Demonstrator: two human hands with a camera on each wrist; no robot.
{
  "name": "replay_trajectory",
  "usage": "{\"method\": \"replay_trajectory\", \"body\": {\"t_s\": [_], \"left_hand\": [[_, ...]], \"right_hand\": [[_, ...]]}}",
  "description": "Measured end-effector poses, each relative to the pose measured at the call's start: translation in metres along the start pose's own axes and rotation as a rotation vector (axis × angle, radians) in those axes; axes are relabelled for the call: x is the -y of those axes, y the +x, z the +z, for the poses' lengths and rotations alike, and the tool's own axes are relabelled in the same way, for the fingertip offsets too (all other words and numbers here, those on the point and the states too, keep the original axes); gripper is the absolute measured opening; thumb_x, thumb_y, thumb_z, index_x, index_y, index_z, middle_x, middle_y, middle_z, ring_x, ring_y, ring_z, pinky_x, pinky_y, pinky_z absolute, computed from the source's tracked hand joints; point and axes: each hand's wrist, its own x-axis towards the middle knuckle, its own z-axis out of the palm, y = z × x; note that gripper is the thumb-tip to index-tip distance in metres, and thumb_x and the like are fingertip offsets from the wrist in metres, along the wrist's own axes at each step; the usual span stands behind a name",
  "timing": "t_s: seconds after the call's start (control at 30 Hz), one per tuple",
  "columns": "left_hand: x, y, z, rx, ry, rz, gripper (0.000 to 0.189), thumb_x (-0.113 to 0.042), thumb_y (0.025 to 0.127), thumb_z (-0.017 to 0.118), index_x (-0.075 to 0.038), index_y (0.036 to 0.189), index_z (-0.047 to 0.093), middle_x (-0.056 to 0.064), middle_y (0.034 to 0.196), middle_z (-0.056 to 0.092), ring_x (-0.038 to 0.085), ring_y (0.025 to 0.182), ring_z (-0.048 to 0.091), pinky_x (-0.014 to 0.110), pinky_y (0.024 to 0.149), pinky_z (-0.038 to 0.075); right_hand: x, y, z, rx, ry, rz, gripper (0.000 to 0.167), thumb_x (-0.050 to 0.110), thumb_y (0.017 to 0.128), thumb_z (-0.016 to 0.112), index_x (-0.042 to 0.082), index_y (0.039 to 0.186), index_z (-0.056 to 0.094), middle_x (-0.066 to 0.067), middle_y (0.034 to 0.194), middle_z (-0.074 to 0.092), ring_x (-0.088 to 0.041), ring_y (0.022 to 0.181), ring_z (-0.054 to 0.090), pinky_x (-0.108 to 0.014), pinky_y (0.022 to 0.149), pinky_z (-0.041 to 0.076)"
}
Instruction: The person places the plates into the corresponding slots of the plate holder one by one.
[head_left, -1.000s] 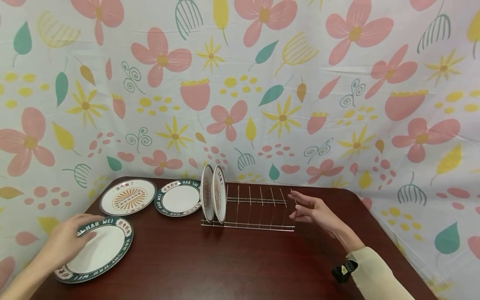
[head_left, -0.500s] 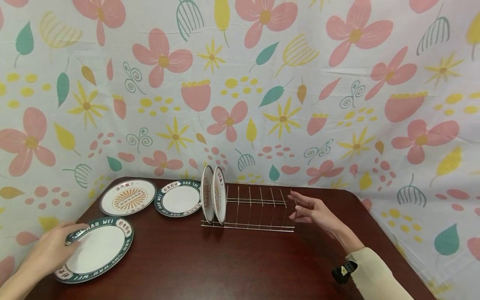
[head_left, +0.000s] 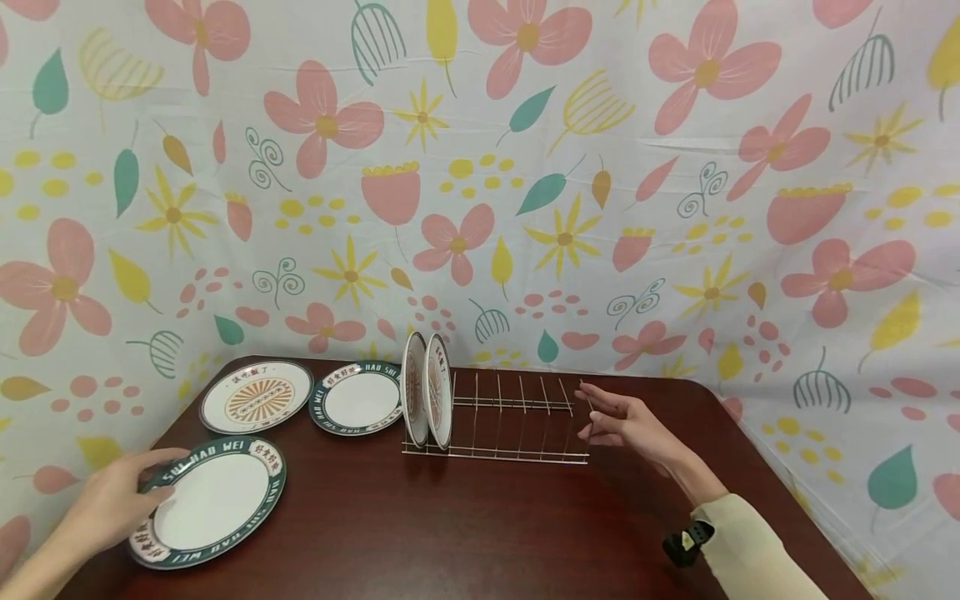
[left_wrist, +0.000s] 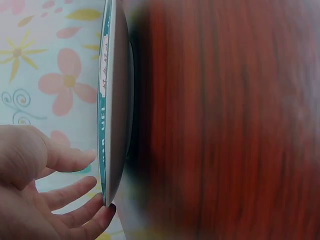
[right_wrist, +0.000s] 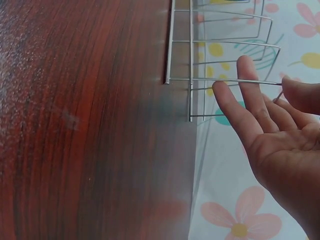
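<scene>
In the head view my left hand is at the left rim of a white plate with a green lettered border, at the table's front left. The left wrist view shows the fingertips curled round the plate's edge, the thumb on its upper side. At the right end of a wire dish rack, my right hand pinches the end wire between thumb and fingers. Two plates stand upright in the rack's left slots, the nearer one beside the other.
A plate with an orange sunburst lies flat at the back left of the brown table. Another green-bordered plate lies between it and the rack. A flowered cloth hangs behind.
My left hand has drawn back from over the plate to its left rim. The plate has shifted a little to the right and turned slightly. My right hand and the rack have stayed put.
</scene>
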Motion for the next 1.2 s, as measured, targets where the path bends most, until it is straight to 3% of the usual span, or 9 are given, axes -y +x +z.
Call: {"method": "replay_trajectory", "body": {"t_s": [0.27, 0.8, 1.03, 1.2], "left_hand": [[-0.022, 0.005, 0.008, 0.085, -0.073, -0.024, 0.046, -0.002, 0.084, 0.082, 0.005, 0.128, 0.07, 0.037, 0.126, 0.062, 0.053, 0.104, 0.065, 0.064, 0.079, 0.057], [-0.074, 0.002, 0.032, 0.194, -0.258, -0.038, 0.05, -0.009, 0.086, 0.084, -0.006, 0.134, 0.07, 0.023, 0.132, 0.065, 0.04, 0.111, 0.066, 0.058, 0.086, 0.057], [-0.103, -0.005, 0.041, 0.275, -0.43, -0.052, 0.052, -0.01, 0.084, 0.086, -0.006, 0.133, 0.07, 0.015, 0.131, 0.068, 0.031, 0.11, 0.067, 0.05, 0.088, 0.058], [-0.12, -0.007, 0.051, 0.31, -0.546, -0.016, 0.053, -0.01, 0.083, 0.087, -0.003, 0.133, 0.069, 0.015, 0.131, 0.068, 0.033, 0.111, 0.066, 0.047, 0.088, 0.058]], "right_hand": [[0.001, 0.0, 0.001, 0.01, -0.006, -0.027, 0.064, 0.01, 0.111, 0.052, -0.002, 0.166, 0.02, -0.033, 0.165, 0.025, -0.034, 0.105, 0.072, -0.046, 0.096, 0.058], [0.004, -0.002, 0.001, -0.02, -0.006, 0.019, 0.061, 0.012, 0.111, 0.055, 0.001, 0.165, 0.028, -0.03, 0.166, 0.028, -0.038, 0.115, 0.068, -0.045, 0.097, 0.058], [-0.001, -0.004, -0.002, -0.01, 0.034, 0.018, 0.061, 0.015, 0.112, 0.054, 0.002, 0.165, 0.029, -0.031, 0.166, 0.027, -0.038, 0.116, 0.068, -0.049, 0.099, 0.056], [-0.002, -0.002, -0.001, -0.013, 0.049, 0.011, 0.062, 0.014, 0.111, 0.056, 0.001, 0.165, 0.029, -0.031, 0.165, 0.03, -0.035, 0.113, 0.07, -0.047, 0.098, 0.058]]}}
